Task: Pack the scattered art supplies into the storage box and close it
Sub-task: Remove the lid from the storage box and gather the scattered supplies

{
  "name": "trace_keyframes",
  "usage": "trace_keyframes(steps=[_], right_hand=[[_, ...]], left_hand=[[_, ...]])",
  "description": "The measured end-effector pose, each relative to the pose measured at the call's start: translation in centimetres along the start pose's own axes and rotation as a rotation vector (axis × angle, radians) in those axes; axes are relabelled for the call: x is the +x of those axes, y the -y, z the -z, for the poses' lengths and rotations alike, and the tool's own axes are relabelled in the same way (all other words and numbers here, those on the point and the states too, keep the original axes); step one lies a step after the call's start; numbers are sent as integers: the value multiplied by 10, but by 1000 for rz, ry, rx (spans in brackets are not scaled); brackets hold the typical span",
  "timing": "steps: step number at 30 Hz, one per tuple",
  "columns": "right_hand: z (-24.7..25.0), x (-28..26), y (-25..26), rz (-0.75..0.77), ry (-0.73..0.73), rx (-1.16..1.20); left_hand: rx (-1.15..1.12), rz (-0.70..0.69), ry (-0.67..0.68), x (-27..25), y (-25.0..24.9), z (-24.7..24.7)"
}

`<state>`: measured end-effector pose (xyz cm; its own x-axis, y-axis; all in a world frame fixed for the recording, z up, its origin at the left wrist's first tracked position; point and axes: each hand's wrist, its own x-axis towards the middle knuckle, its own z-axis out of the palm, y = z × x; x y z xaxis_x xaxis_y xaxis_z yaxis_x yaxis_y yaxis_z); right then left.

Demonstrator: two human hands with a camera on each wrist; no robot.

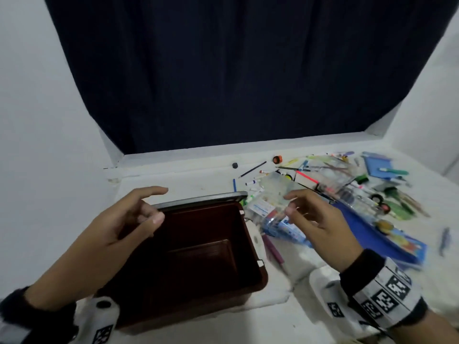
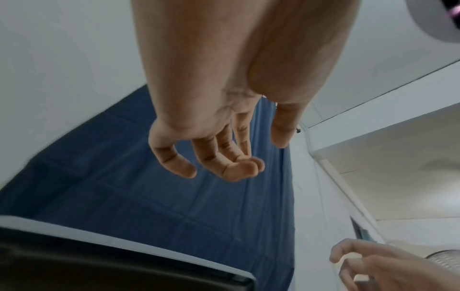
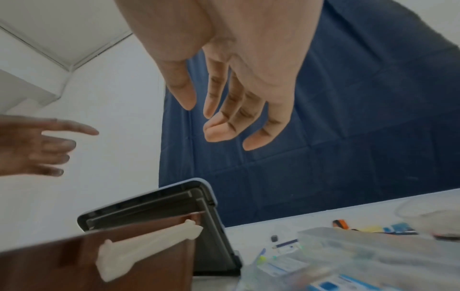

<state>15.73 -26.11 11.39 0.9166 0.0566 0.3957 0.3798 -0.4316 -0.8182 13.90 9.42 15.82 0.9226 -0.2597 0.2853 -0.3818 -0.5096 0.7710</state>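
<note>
Our left hand (image 1: 124, 219) and right hand (image 1: 320, 219) hover empty, fingers loosely spread. Between them sits the open, dark-brown plastic storage box (image 1: 250, 244). We see scattered pens and markers (image 1: 330, 175) at two o'clock.

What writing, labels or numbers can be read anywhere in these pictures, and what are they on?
No text can be read.
Right wristband: black-and-white square code markers only, no letters.
Left wristband: one such marker, no letters.
Clear packet: white-and-blue label, print too blurred.
Blue packaging beneath it: print too blurred.
Pens and markers: any print too small.
Brown storage box and grey lid: no lettering visible.
</note>
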Motion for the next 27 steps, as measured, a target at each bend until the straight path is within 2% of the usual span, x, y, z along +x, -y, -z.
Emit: trace_keyframes(steps=[5, 10, 12, 14, 16, 19, 21, 23, 25, 27], right_hand=[[59, -27, -43, 1, 22, -146], [141, -47, -97, 33, 83, -341], [170, -54, -124, 5, 197, -460], [191, -61, -149, -52, 386, -609], [202, -65, -168, -56, 569, -747], [208, -67, -181, -54, 752, -861], [206, -65, -188, -1, 839, -956], [202, -60, -195, 41, 868, -967], [198, -56, -200, 52, 869, -930], [198, -52, -201, 37, 846, -853]], left_hand=[[-56, -64, 10, 9, -41, -66], [-181, -86, -1, 25, -75, -157], [-208, -75, 11, 33, -80, -197], [-164, -53, 50, 42, -81, -235], [-78, -18, 101, 50, -79, -270], [167, 43, 232, 53, -71, -310], [354, 79, 367, 47, -63, -329], [444, 89, 438, 42, -57, -342], [416, 97, 405, 43, -57, -348], [347, 88, 314, 50, -60, -349]])
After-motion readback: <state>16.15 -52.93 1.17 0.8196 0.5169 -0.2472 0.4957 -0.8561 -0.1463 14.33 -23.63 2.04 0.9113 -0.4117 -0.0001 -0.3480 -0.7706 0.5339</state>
